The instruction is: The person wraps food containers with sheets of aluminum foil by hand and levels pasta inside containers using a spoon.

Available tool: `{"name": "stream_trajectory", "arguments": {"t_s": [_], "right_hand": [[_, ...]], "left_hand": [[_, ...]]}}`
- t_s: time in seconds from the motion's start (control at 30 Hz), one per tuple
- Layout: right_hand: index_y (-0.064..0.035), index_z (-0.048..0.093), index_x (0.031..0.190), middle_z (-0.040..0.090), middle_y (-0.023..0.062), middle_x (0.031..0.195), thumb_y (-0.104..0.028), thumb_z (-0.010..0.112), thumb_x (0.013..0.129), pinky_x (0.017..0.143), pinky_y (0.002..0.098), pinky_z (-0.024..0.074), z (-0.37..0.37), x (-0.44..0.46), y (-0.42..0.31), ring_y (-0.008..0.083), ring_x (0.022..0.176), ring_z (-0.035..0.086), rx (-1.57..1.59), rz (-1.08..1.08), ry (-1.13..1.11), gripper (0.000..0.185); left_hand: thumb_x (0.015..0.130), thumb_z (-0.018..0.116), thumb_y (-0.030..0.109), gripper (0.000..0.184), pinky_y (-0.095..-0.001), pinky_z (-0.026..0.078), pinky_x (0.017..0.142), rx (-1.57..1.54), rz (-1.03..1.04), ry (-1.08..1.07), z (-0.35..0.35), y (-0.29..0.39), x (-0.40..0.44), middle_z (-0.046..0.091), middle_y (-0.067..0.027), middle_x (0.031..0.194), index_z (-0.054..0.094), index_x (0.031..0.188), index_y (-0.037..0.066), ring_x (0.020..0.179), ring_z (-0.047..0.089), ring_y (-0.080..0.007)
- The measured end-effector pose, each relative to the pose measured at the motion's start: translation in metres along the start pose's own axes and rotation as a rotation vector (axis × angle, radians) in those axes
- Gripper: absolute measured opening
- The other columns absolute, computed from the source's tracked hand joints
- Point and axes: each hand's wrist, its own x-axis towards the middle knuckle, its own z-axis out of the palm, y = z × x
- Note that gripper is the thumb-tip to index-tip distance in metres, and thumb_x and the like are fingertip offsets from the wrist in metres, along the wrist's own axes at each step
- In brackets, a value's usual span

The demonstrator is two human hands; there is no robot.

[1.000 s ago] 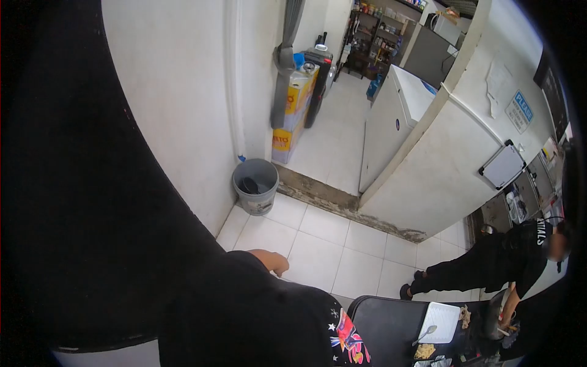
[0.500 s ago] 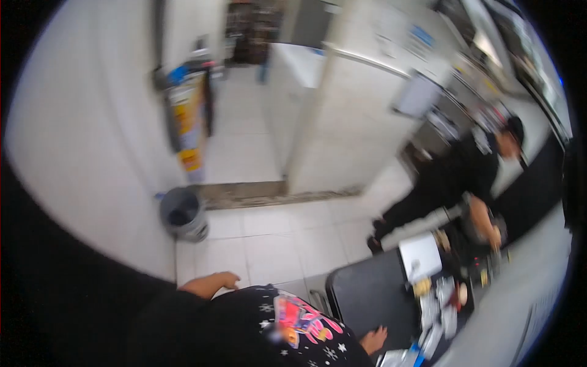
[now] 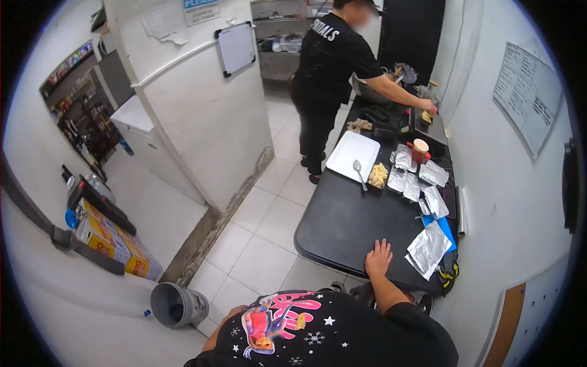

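My right hand (image 3: 379, 257) lies flat on the near edge of the black table (image 3: 342, 226), fingers stretched out and nothing in them. To its right is a loose sheet of aluminum foil (image 3: 428, 249), partly over a blue item (image 3: 444, 232). Beyond the hand are several foil-covered containers (image 3: 403, 182), a container of pale yellow food pieces (image 3: 379, 176), and a white tray (image 3: 353, 156) with a metal spoon (image 3: 359, 174) across its edge. Only a bit of my left forearm shows beside my black printed shirt (image 3: 318, 333); the left hand itself is hidden.
A co-worker in black (image 3: 333, 67) stands at the table's far end, one arm reaching over a dark device (image 3: 428, 128). A grey bucket (image 3: 178, 306) stands on the floor at left, near stacked yellow-and-white boxes (image 3: 116, 241). Whiteboards hang on the walls.
My view has swung right, bringing the table toward the middle. My left hand, visible before, has dropped out of sight. My right hand still rests on the table.
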Motion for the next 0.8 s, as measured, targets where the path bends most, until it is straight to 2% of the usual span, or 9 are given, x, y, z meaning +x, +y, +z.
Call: {"name": "stream_trajectory", "arguments": {"t_s": [0.23, 0.8], "right_hand": [[-0.0103, 0.051, 0.132, 0.039, 0.0120, 0.146, -0.021, 0.053, 0.086, 0.111, 0.0510, 0.0244, -0.001, 0.000, -0.001, 0.0325, 0.137, 0.031, 0.015, 0.008, 0.044, 0.047], [-0.0112, 0.049, 0.133, 0.035, 0.0113, 0.148, -0.022, 0.051, 0.086, 0.112, 0.0507, 0.0224, -0.006, 0.000, -0.002, 0.0312, 0.138, 0.029, 0.018, 0.035, -0.024, 0.048]], "left_hand": [[0.083, 0.064, 0.047, 0.061, -0.0386, 0.048, 0.091, 0.006, 0.001, -0.046, -0.006, 0.020, 0.007, 0.067, -0.0164, 0.109, 0.055, 0.130, 0.009, 0.104, 0.063, -0.0311], [0.084, 0.064, 0.045, 0.059, -0.0375, 0.049, 0.088, 0.047, 0.002, -0.103, -0.017, 0.040, 0.014, 0.067, -0.0166, 0.106, 0.055, 0.129, 0.009, 0.101, 0.064, -0.0310]]}}
